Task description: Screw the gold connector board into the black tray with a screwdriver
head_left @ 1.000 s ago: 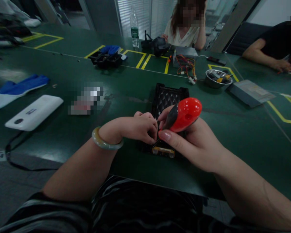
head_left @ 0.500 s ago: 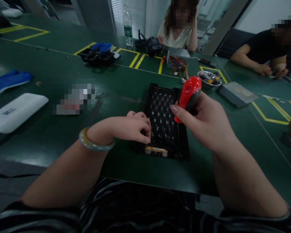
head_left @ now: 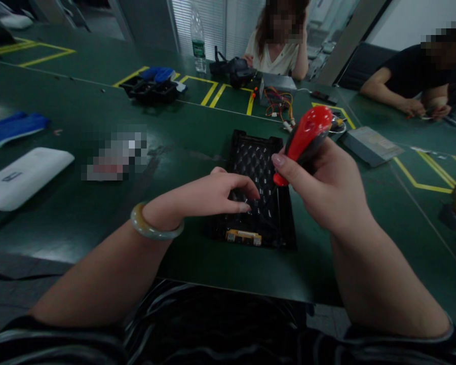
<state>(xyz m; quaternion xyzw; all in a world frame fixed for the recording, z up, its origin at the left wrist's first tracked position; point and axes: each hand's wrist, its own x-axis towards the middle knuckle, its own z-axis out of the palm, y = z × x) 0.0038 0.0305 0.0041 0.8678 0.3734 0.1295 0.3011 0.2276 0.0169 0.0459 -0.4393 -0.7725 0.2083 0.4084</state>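
A black perforated drive tray (head_left: 262, 157) with a small yellow connector board (head_left: 243, 236) at its near end lies on the green table (head_left: 99, 213) in front of me. My left hand (head_left: 216, 195), a pale bangle on its wrist, rests on the tray's left half with fingers stretched out flat. My right hand (head_left: 323, 187) is closed around a red-and-black screwdriver handle (head_left: 304, 139), held tilted above the tray's right edge; its tip is hidden.
A white device (head_left: 23, 177) and blue gloves (head_left: 11, 129) lie at left. Farther back are a black parts tray (head_left: 152, 91), a water bottle (head_left: 198, 43), a wired metal box (head_left: 277, 96), a metal bowl (head_left: 336, 126) and a grey drive (head_left: 370, 144). Two other people sit across the table.
My left hand has spread from a curled pinch at the tray's edge to lie flat on the tray. My right hand lifted the screwdriver away and now tilts it further right.
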